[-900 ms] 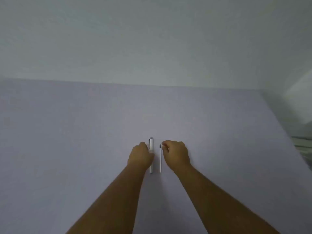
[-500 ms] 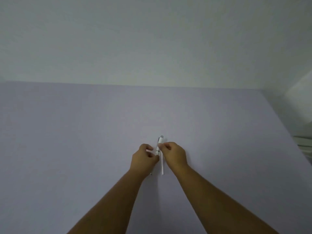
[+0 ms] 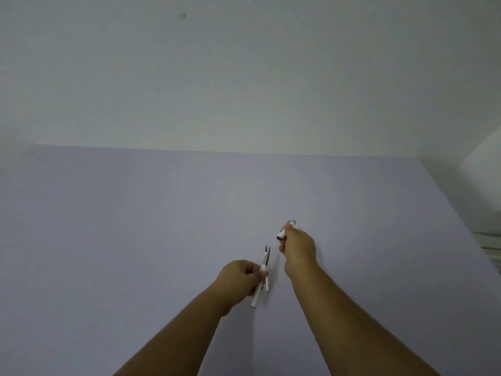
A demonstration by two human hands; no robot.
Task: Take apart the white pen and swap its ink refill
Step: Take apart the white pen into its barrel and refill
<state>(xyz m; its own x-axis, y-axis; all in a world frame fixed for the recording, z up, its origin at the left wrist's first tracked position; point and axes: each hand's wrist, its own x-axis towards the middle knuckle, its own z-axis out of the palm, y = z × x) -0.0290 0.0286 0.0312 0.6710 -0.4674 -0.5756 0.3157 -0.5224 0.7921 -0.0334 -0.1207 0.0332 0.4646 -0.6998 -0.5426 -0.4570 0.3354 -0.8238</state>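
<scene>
The white pen is in two pieces. My left hand [image 3: 240,278] grips the white pen body [image 3: 256,298] between thumb and fingers, slanted, with its dark tip pointing away from me. My right hand [image 3: 298,249] is closed on the pen cap [image 3: 284,232], lifted up and to the right of the body; the white cap with its dark rim sticks out above my fingers. A thin white spare refill [image 3: 267,284] lies on the table just right of the pen body, almost touching it, its dark tip beside the pen's tip.
The work surface is a pale lilac table [image 3: 135,240] against a white wall. Its right edge runs diagonally near a white object [image 3: 485,164] and some slatted thing [image 3: 490,245] at the far right.
Both hands met at the pen, then drew apart: the right hand pulled the cap off up and to the right, while the left kept the body. The camera tilted up a little.
</scene>
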